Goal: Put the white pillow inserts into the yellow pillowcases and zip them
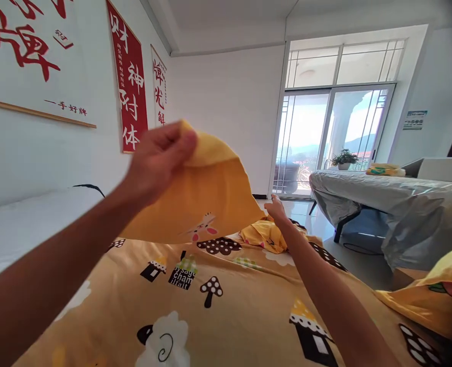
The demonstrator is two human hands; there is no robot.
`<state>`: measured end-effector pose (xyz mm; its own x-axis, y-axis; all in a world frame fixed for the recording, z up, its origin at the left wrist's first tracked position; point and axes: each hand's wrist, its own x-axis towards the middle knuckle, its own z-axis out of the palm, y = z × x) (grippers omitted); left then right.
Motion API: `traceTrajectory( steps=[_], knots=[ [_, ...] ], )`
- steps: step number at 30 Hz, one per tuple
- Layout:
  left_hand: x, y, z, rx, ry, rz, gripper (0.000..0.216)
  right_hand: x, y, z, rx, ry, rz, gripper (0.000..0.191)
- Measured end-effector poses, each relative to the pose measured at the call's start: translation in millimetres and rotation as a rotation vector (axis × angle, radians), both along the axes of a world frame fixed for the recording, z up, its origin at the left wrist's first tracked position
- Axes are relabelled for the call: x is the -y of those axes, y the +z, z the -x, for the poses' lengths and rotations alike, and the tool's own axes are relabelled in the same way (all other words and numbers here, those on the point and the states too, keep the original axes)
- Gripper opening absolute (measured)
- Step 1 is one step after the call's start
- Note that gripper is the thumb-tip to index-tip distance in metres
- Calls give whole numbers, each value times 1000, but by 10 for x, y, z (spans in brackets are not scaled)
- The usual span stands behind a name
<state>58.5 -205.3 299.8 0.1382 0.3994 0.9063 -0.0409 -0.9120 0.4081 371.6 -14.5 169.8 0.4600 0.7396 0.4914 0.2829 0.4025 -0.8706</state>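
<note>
A yellow cloth (206,188) with a printed rabbit face hangs in the air above the bed cover. My left hand (162,153) is closed on its upper left edge, thumb on top, and the edge folds over there. At the cloth's right corner, my right hand (275,208) pinches it with the arm stretched forward. Below both arms spreads a tan bed cover (241,316) printed with sheep, mushrooms and little houses. Another crumpled yellow cloth (266,235) lies on the cover, just below my right hand.
On the right stands a table (348,186) under clear plastic sheeting, bearing a potted plant (344,158) and a yellow packet (385,169). A yellow fabric bundle (440,290) sits at the right edge. White bedding (30,219) lies left, beside a wall with hanging scrolls (128,76).
</note>
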Motion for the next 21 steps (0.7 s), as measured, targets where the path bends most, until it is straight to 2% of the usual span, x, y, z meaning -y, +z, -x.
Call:
traceTrajectory(
  steps=[1,3,4,6,8,9,10,11,13,15,17,18,19,20,21],
  knots=[
    [-95,-156,-211,-102,-49,21,36,165,-4,132,18,28,-79,48],
    [-323,-353,-549,-111,-142,83,42,547,79,378,142,190,-322,58],
    [-428,-390,-679,-92,-196,93,42,737,157,486,253,318,-442,63],
    [-567,-368,-882,-111,-258,67,40,1041,348,651,419,482,-555,65],
    [-582,-299,-1026,-209,-206,-12,38,1181,531,730,435,472,-530,42],
    [-544,-284,-1069,-269,-138,-62,36,1188,600,732,412,409,-508,28],
    [-478,-301,-1084,-331,-52,-120,33,1164,649,709,399,324,-485,21],
    [-389,-363,-1066,-395,55,-188,28,1119,678,663,395,227,-468,23],
    [-158,-634,-912,-558,350,-342,27,1018,692,523,377,54,-448,29],
    [79,-1073,-616,-691,750,-453,55,951,676,365,288,-7,-435,31],
    [228,-1563,-248,-671,1136,-397,60,929,646,247,162,11,-431,33],
    [247,-1778,-67,-607,1258,-330,59,928,620,219,113,24,-432,35],
    [225,-1947,98,-552,1307,-260,55,929,582,214,81,32,-432,36],
    [170,-2057,238,-513,1298,-168,47,932,531,233,66,30,-430,37],
    [88,-2098,349,-495,1259,-72,38,935,472,269,72,16,-430,36]
  ],
)
